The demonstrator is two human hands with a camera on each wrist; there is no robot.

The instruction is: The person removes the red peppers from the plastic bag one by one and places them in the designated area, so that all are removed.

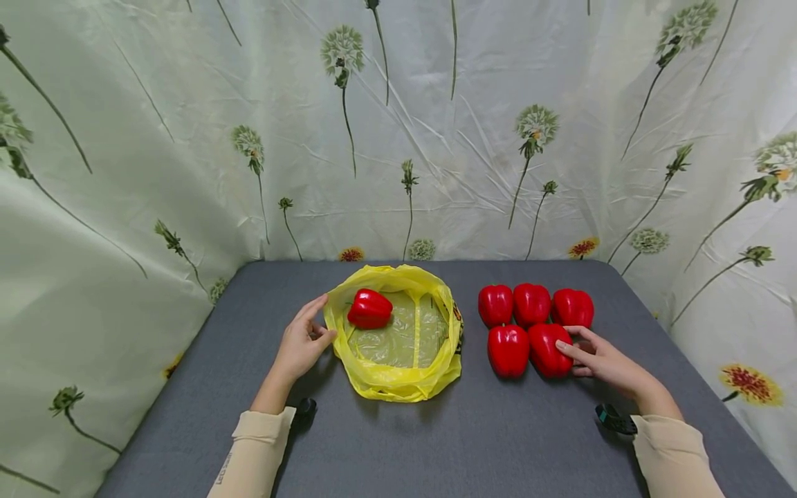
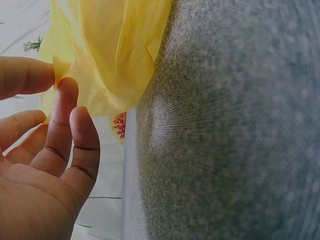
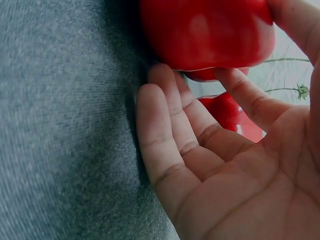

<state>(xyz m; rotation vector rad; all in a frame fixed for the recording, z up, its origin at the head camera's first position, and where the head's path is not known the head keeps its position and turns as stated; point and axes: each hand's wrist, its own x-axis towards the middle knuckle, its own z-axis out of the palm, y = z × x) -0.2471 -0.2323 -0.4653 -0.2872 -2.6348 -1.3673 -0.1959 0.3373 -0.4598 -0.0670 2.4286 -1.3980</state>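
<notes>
A yellow plastic bag (image 1: 398, 387) stands with its mouth wide and its rim rolled outward; one red bell pepper (image 1: 370, 309) lies inside. At the bag's left rim my left hand (image 1: 304, 346) holds the edge with thumb and fingertips, bent fingers against the thin plastic (image 2: 117, 55) in the left wrist view. To the right, my right hand (image 1: 600, 360) grips the near right bell pepper (image 1: 548, 351) of a group, thumb on one side and fingers on the other. The same pepper (image 3: 210, 32) fills the top of the right wrist view.
Beside the gripped pepper is another red bell pepper (image 1: 508, 351); behind them sit three more in a row, including the left one (image 1: 495, 305) and right one (image 1: 573, 308). A grey cloth (image 1: 398, 456) covers the table. Flower-printed curtains (image 1: 398, 173) hang round its back and sides.
</notes>
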